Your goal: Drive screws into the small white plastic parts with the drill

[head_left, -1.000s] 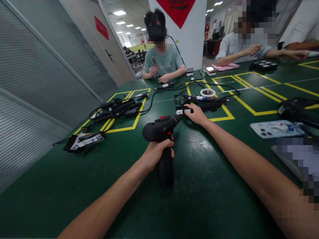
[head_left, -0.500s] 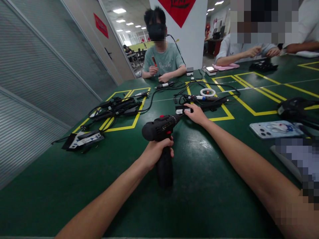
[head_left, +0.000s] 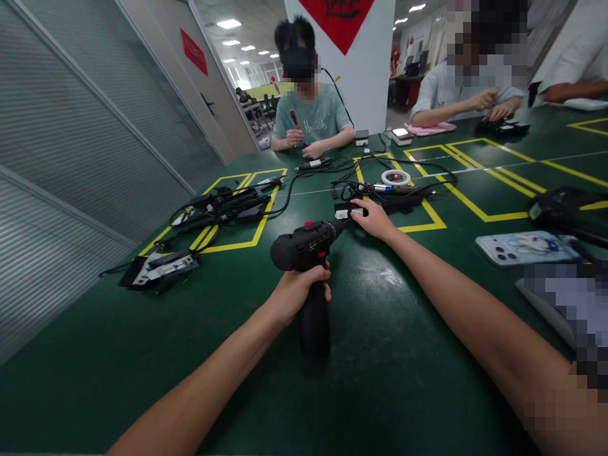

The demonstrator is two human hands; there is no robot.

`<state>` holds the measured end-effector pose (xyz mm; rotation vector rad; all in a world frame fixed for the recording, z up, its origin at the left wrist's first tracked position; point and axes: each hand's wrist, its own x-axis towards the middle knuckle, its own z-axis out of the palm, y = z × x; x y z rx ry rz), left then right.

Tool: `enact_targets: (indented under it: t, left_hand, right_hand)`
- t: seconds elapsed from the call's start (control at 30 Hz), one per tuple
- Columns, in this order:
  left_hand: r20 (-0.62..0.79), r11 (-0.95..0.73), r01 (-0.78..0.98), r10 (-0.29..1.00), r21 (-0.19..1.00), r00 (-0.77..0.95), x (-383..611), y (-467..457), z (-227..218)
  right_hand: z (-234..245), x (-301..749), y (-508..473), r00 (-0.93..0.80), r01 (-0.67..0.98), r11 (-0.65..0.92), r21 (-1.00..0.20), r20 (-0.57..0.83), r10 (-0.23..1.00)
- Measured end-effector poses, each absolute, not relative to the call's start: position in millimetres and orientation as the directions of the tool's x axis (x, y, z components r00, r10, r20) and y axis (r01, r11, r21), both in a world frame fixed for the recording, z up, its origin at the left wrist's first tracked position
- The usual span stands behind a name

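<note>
My left hand is wrapped round the grip of a black cordless drill with small red buttons. The drill stands upright over the green table, its chuck pointing away and to the right. Near the drill's tip, my right hand has thumb and fingers closed on a small black part with a white label. The tip meets or nearly meets this part; the exact contact is too small to tell. Just behind my right hand lie an electric screwdriver and a roll of white tape.
Black tools and cables lie tangled at the left, near a black-and-white packet. At the right are a phone and a black corded device. Across the table, a person holds a screwdriver; another person handles black parts.
Both my hands and the drill stay practically in place. Across the table at the right, the co-worker's hands have shifted slightly left and lower over the black parts.
</note>
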<state>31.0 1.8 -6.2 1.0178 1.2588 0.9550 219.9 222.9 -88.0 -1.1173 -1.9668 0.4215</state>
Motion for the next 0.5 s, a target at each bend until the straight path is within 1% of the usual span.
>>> enact_targets:
  t: [0.5]
  left_hand:
    - [-0.282, 0.285, -0.032, 0.957, 0.958, 0.072, 31.4, 1.6, -5.3]
  right_hand:
    - [-86.3, 219.8, 221.3, -0.27, 0.546, 0.548, -0.633, 0.486, 0.831]
